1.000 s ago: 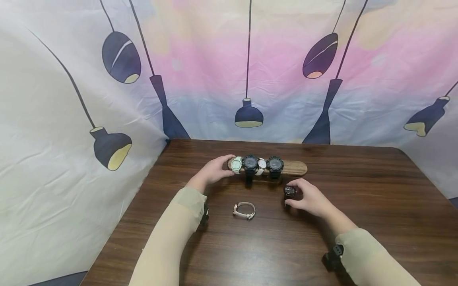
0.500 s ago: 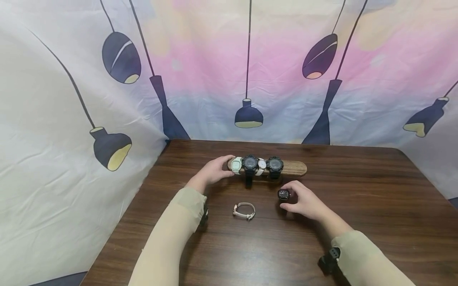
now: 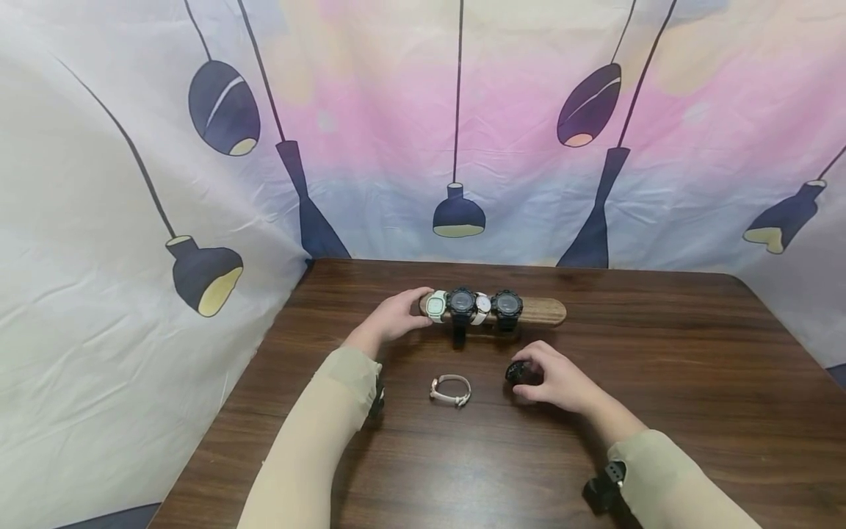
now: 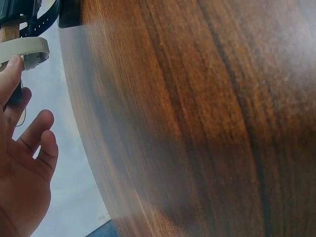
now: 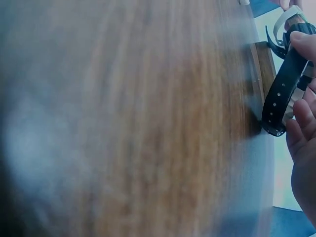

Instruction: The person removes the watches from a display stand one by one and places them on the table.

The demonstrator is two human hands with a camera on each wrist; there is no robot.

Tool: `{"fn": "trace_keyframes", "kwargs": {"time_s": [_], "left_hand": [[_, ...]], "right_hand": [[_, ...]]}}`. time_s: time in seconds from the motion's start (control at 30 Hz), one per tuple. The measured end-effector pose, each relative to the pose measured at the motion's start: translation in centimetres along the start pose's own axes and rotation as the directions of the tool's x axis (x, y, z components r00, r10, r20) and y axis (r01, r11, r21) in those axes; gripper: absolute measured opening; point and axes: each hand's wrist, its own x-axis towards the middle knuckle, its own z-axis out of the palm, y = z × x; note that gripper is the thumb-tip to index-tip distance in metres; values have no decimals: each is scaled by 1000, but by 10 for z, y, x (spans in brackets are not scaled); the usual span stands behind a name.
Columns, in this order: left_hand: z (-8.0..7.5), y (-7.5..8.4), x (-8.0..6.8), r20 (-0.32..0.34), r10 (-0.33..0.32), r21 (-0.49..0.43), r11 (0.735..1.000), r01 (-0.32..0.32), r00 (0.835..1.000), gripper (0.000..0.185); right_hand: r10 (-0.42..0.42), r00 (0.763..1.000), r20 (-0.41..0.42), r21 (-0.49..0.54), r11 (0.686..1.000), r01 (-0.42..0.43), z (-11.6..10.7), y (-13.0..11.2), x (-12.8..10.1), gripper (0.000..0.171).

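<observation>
Watch, black, pinched in right hand — left hand, half-curled, grips stand.

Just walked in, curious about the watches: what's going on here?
A person's left hand holds the left end of a wooden stand bearing four watches. Their right hand holds a black watch in front of the stand, apart from it. A pale-strapped watch lies nearby on the table.
</observation>
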Motion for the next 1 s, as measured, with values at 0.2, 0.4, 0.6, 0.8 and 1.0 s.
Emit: {"fn": "trace_keyframes", "kwargs": {"time_s": [0.2, 0.4, 0.6, 0.8, 1.0], "left_hand": [[0, 0, 0, 0, -2, -5, 1000, 2, 1000, 59], [0, -1, -1, -1, -5, -6, 1000, 5, 1000, 59], [-2, -2, 0, 12, 1, 0, 1000, -1, 1000, 59], [-2, -3, 0, 10, 11, 1, 1000, -11, 1000, 60], [-1, -2, 1, 3, 18, 1, 1000, -18, 1000, 59]], "right_hand": [[-21, 1000, 7, -22, 1000, 21, 3, -2, 0, 40], [-29, 999, 32, -43, 999, 31, 5, -4, 1, 40], [-18, 998, 58, -52, 998, 21, 8, -5, 2, 40], [-23, 997, 68, -75, 997, 28, 11, -9, 4, 41], [-65, 993, 99, -93, 993, 74, 14, -12, 6, 40]]}}
